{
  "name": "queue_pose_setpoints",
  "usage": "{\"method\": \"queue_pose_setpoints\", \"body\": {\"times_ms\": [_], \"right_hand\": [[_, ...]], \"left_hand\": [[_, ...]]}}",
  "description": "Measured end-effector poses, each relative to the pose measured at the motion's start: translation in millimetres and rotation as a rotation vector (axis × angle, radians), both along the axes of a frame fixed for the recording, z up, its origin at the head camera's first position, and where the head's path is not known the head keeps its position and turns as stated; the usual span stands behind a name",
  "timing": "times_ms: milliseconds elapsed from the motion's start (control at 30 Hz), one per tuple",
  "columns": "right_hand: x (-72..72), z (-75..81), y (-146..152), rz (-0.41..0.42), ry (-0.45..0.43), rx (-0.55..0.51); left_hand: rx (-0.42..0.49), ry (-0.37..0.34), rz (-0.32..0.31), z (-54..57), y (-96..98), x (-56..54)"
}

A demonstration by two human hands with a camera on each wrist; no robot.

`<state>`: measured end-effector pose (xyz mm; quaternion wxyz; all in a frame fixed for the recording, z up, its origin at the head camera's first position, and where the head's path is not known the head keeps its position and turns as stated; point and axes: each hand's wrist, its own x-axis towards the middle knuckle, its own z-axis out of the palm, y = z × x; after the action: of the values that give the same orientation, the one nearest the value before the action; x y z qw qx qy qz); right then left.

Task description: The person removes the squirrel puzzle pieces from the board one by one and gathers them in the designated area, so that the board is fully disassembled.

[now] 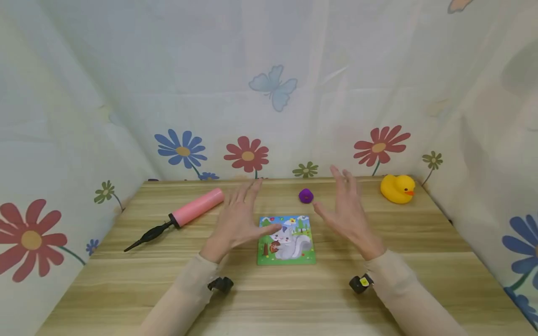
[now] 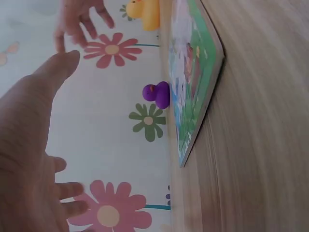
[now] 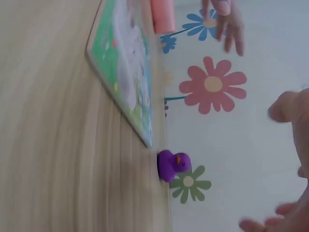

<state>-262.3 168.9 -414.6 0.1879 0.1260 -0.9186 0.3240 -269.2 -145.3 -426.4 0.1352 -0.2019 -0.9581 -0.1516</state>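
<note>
Over the wooden table [image 1: 286,298], before flowered cloth [image 1: 210,60], left hand [image 1: 237,219] and right hand [image 1: 350,217] hover spread, gripping nothing — between them lies the picture board [image 1: 287,245], open wood reaching the near edge; yellow duck [image 1: 396,190] — far right corner.

1. Multicoloured square board [image 1: 287,242] on wood-grain table [image 1: 290,298].
2. Small purple toy duck [image 1: 306,196] behind it, slightly right.
3. Pink-and-black cylindrical pump [image 1: 197,208] left.
4. Rounded yellow toy duck [image 1: 397,189] far right, seemingly level with purple duck.
</note>
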Motion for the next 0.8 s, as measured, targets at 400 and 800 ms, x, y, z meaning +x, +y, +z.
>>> {"method": "queue_pose_setpoints", "body": {"times_ms": [400, 800], "right_hand": [[-9.1, -6.2, -41.4, 0.266, -0.119, -0.268], [-11.4, -31.2, -84.1, 0.315, -0.295, -0.277]], "left_hand": [[0.097, -0.253, -0.131, -13.4, -16.8, -2.2], [0.133, -0.441, -0.189, -26.0, -28.4, -5.7]]}}
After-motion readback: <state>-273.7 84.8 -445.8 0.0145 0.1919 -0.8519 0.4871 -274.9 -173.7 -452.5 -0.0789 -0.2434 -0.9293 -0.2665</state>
